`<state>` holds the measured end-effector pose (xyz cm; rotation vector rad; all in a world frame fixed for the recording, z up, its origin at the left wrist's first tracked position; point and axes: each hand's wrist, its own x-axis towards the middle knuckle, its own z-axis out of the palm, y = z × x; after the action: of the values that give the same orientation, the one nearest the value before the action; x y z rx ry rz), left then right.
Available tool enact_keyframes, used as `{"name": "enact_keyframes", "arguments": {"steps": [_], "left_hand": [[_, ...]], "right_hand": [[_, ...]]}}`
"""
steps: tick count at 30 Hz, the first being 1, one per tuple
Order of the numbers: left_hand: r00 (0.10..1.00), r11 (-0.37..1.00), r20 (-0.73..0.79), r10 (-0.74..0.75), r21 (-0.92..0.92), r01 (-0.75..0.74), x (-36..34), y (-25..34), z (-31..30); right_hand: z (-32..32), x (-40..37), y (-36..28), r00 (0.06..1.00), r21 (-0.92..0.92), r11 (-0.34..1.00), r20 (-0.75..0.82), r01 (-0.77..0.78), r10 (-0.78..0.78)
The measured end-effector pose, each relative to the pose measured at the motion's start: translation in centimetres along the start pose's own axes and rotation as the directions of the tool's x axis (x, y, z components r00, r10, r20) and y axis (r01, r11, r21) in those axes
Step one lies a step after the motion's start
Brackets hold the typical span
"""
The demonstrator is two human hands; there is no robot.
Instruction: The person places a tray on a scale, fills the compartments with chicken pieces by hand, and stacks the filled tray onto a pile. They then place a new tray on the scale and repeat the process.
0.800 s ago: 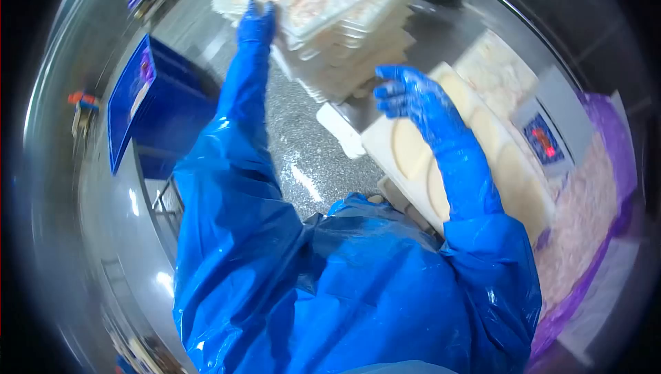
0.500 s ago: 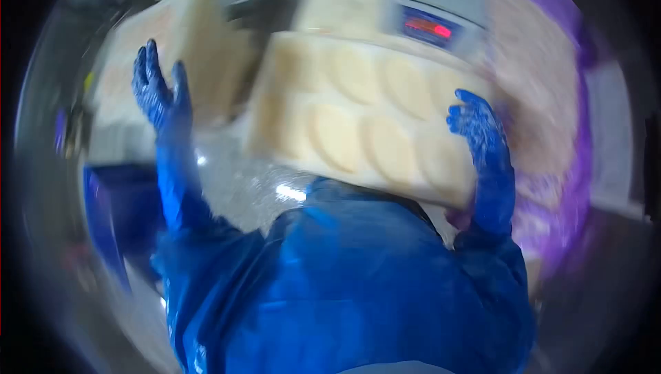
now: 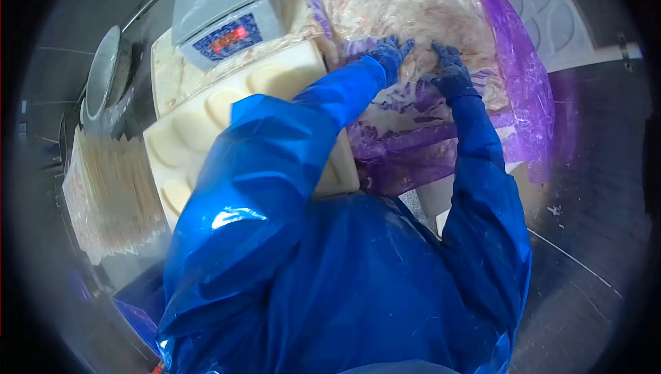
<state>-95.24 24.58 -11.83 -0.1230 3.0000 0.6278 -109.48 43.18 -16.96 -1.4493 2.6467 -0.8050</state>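
Note:
Both my hands wear wet blue gloves. They rest at the near part of a heap of pale, pinkish, raw-meat-like pieces [image 3: 406, 2], which lies on purple plastic sheeting [image 3: 527, 92]. My left hand [image 3: 390, 57] reaches across to the heap, fingers stretched forward and apart on its surface. Just to the right, my right hand [image 3: 451, 68] touches the same heap with its fingers extended. Some fingertips are partly sunk among the pieces. Neither hand visibly lifts anything.
A cream mould tray [image 3: 306, 57] with oval hollows lies under my left arm. Behind it stands a grey scale [image 3: 224, 9] with a red-lit display. Stacked thin sheets [image 3: 120, 195] stand at left, near a round metal pan [image 3: 103, 71]. Another white mould tray [image 3: 544, 2] is at far right.
My view has swung right toward the purple-lined heap. Both hands, earlier raised and apart on either side of the mould tray, are now close together on the heap.

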Motion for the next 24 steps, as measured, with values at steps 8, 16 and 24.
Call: {"name": "enact_keyframes", "arguments": {"steps": [8,16,24], "left_hand": [[0.975,0.506,-0.216,0.051,-0.836,-0.212,1.2,-4.4,11.2],[0.848,0.56,-0.525,-0.07,-0.724,-0.402,-21.7,0.7,-11.5],[0.823,0.773,-0.261,-0.505,-0.561,0.297,-45.0,-6.1,-12.5]], "right_hand": [[2.3,-4.6,-6.7,0.976,0.519,0.853,-0.159,-0.046,0.149],[-5.1,-3.6,-27.9,0.935,0.627,0.728,-0.35,0.276,-0.053],[-0.5,-4.9,-34.5,0.897,0.575,0.741,0.027,0.346,-0.44]]}}
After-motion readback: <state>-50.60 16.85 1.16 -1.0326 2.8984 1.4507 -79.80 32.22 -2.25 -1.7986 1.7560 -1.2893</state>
